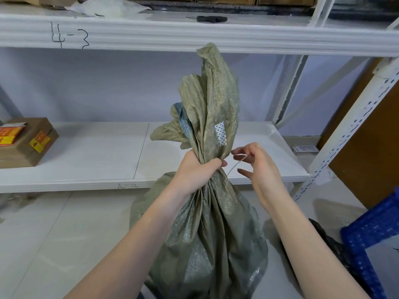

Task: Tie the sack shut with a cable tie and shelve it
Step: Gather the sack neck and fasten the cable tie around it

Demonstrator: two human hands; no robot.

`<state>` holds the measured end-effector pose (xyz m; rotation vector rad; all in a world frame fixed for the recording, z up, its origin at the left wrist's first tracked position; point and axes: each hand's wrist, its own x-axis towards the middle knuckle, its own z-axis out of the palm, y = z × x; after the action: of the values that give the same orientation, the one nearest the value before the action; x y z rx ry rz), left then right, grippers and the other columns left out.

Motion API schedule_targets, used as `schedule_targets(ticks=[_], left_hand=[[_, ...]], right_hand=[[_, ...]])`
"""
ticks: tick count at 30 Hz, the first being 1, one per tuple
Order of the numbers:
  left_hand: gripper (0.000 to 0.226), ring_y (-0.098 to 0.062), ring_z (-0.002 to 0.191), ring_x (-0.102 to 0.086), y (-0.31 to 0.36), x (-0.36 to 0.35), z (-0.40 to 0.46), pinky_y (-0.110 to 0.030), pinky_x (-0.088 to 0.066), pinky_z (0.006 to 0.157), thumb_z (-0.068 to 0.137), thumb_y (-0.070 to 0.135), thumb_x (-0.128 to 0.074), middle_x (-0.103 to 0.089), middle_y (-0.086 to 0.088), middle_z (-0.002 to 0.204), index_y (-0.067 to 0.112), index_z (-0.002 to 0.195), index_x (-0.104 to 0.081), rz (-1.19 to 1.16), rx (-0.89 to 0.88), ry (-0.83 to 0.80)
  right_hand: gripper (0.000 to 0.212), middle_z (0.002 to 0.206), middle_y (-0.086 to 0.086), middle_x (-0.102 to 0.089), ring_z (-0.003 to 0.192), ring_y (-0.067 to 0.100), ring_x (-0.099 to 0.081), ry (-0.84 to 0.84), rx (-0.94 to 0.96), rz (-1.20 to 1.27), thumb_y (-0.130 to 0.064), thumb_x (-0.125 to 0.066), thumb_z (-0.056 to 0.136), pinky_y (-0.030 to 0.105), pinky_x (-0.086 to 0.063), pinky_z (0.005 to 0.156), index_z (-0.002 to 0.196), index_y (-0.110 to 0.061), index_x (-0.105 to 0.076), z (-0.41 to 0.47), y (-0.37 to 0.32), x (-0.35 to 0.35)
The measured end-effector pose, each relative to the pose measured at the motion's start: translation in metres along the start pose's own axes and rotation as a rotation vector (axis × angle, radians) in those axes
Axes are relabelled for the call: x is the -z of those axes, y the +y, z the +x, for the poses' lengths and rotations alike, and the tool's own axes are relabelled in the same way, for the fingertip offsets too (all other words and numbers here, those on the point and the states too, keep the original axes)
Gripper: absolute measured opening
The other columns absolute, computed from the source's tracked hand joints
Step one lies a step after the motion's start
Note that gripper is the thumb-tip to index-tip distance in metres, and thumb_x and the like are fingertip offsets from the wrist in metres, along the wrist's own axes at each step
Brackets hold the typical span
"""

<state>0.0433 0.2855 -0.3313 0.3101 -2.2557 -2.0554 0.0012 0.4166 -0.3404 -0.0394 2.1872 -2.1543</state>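
A green woven sack (pixel 207 234) stands on the floor in front of a white shelf (pixel 90 152). Its top is gathered into a twisted neck, and the loose mouth fans upward above it. My left hand (pixel 197 169) is shut around that neck. My right hand (pixel 257 167) sits just to the right of the neck and pinches a thin pale cable tie (pixel 236 165) between thumb and fingers. The tie runs from my fingers down toward the neck; its far end is hidden behind the sack.
A brown cardboard box (pixel 23 143) with orange labels sits at the left of the shelf. Black-handled scissors (pixel 210 18) lie on the upper shelf. A blue plastic crate (pixel 375 231) stands at the right, beside a perforated shelf upright (pixel 349 134).
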Motion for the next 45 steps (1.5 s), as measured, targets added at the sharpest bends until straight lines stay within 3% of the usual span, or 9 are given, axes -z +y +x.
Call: schedule_targets(ticks=[5, 10, 13, 17, 20, 25, 29, 34, 45], left_hand=[[0.01, -0.018, 0.073, -0.056, 0.003, 0.005, -0.001, -0.029, -0.045, 0.067, 0.079, 0.0, -0.058, -0.058, -0.005, 0.076, 0.01, 0.081, -0.059, -0.007, 0.031, -0.091], [0.018, -0.017, 0.089, -0.065, 0.001, 0.002, -0.001, -0.035, -0.051, 0.086, 0.08, 0.012, -0.069, -0.069, 0.0, 0.093, 0.022, 0.095, -0.066, 0.015, 0.016, -0.066], [0.016, -0.005, 0.095, -0.063, 0.0, -0.002, -0.003, -0.021, -0.049, 0.087, 0.089, 0.022, -0.062, -0.07, 0.012, 0.102, 0.026, 0.103, -0.068, 0.034, -0.043, -0.044], [0.019, -0.004, 0.071, -0.053, 0.0, -0.002, -0.003, -0.014, -0.041, 0.064, 0.094, 0.03, -0.053, -0.059, 0.009, 0.078, 0.02, 0.082, -0.065, 0.08, -0.071, -0.02], [0.03, -0.008, 0.074, -0.051, -0.002, -0.001, -0.001, -0.007, -0.038, 0.061, 0.095, 0.034, -0.051, -0.062, 0.006, 0.079, 0.019, 0.071, -0.062, 0.116, -0.075, -0.029], [0.022, -0.01, 0.097, -0.059, -0.002, -0.002, -0.001, -0.023, -0.044, 0.088, 0.095, 0.029, -0.051, -0.069, 0.007, 0.094, 0.016, 0.094, -0.069, 0.082, -0.11, -0.009], [0.013, -0.006, 0.091, -0.056, 0.0, -0.003, -0.001, -0.001, -0.04, 0.072, 0.095, 0.026, -0.053, -0.065, 0.006, 0.098, 0.026, 0.097, -0.066, 0.116, -0.175, 0.048], [0.02, -0.015, 0.102, -0.062, -0.002, -0.004, -0.002, -0.031, -0.047, 0.093, 0.094, 0.029, -0.052, -0.071, 0.0, 0.106, 0.019, 0.099, -0.068, 0.161, -0.166, 0.041], [0.023, -0.011, 0.103, -0.061, -0.006, -0.001, 0.002, -0.036, -0.047, 0.096, 0.092, 0.035, -0.05, -0.07, 0.005, 0.105, 0.022, 0.098, -0.068, 0.217, -0.175, 0.06]], right_hand=[[0.03, 0.075, -0.011, -0.051, 0.072, 0.008, -0.045, -0.029, 0.171, -0.193, -0.02, -0.032, 0.098, 0.029, -0.037, 0.074, 0.077, -0.018, -0.053, -0.003, 0.005, 0.003], [0.033, 0.074, -0.007, -0.047, 0.061, 0.009, -0.046, 0.053, 0.259, -0.219, -0.02, -0.035, 0.099, 0.029, -0.043, 0.072, 0.078, -0.023, -0.059, 0.0, 0.007, 0.009], [0.029, 0.069, -0.001, -0.054, 0.065, 0.013, -0.055, 0.101, 0.263, -0.161, -0.018, -0.04, 0.098, 0.039, -0.05, 0.081, 0.082, -0.018, -0.064, 0.001, 0.007, 0.012], [0.021, 0.077, 0.001, -0.065, 0.067, 0.007, -0.063, 0.135, 0.272, -0.092, -0.012, -0.047, 0.095, 0.029, -0.056, 0.077, 0.089, -0.012, -0.067, -0.001, 0.008, 0.009], [0.019, 0.09, 0.007, -0.069, 0.072, 0.009, -0.068, 0.203, 0.299, -0.085, -0.011, -0.052, 0.093, 0.027, -0.057, 0.078, 0.088, -0.018, -0.068, -0.001, 0.011, 0.006], [0.015, 0.085, 0.001, -0.07, 0.072, 0.014, -0.071, 0.265, 0.285, -0.02, -0.007, -0.056, 0.09, 0.029, -0.058, 0.077, 0.087, -0.005, -0.07, 0.001, 0.01, 0.011], [0.013, 0.07, 0.011, -0.069, 0.061, 0.012, -0.07, 0.192, 0.236, 0.026, 0.0, -0.058, 0.086, 0.023, -0.059, 0.066, 0.083, -0.011, -0.065, -0.006, 0.007, 0.006], [0.008, 0.067, 0.011, -0.071, 0.063, 0.017, -0.072, 0.133, 0.237, 0.029, 0.0, -0.062, 0.084, 0.025, -0.058, 0.063, 0.082, -0.007, -0.061, -0.015, 0.007, -0.012], [0.032, 0.073, 0.004, -0.072, 0.07, 0.026, -0.068, 0.074, 0.41, -0.216, -0.044, -0.037, 0.091, 0.053, -0.054, 0.076, 0.086, -0.033, -0.067, -0.024, 0.01, -0.022]])
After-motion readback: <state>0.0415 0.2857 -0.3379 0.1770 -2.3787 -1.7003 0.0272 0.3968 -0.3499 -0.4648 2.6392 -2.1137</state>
